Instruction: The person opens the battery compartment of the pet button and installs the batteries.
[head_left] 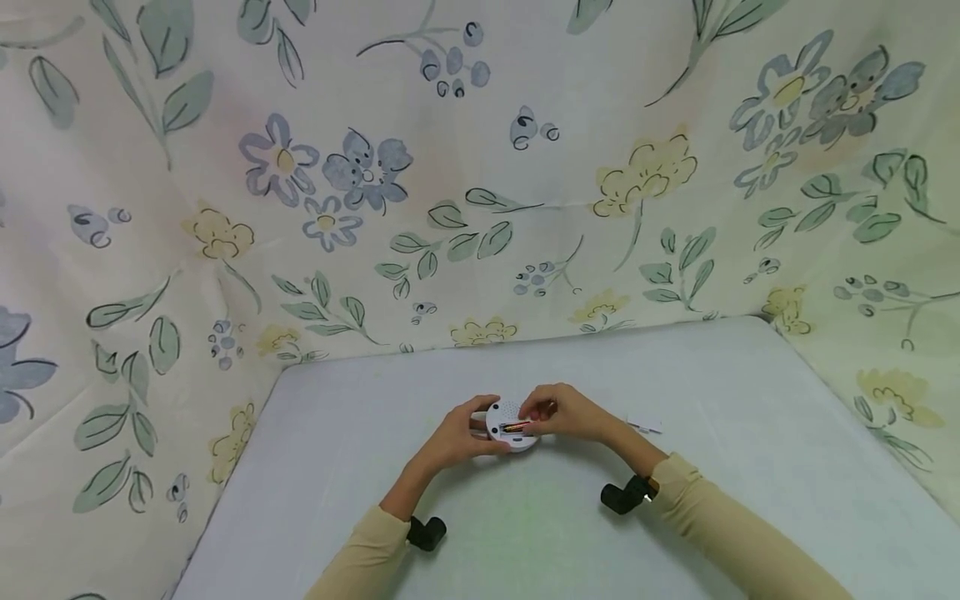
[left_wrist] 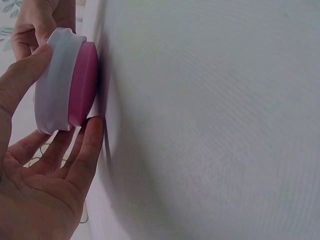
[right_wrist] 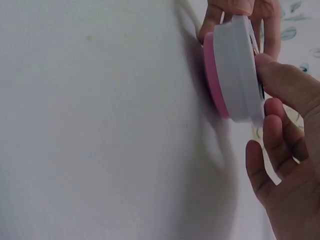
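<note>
A round white device (head_left: pixel 504 442) with a pink base (left_wrist: pixel 84 85) is held just over the white table. Small holes dot its upturned back, where a battery slot lies uncovered with a battery (head_left: pixel 513 428) in it. My left hand (head_left: pixel 456 435) grips the device by its side, thumb on the near rim and fingers around the far one. With the thumb of my right hand (head_left: pixel 566 414) I press at the battery's right end. The other right fingers bend loosely over the device's edge, apart from the thumb in the right wrist view (right_wrist: pixel 295 130).
On the table (head_left: pixel 360 417) to the right, partly behind my right forearm, lies a thin rod (head_left: pixel 647 429) beside a small pale piece. Floral cloth (head_left: pixel 480 250) hangs along the back and sides. Each wrist carries a black camera (head_left: pixel 624 498).
</note>
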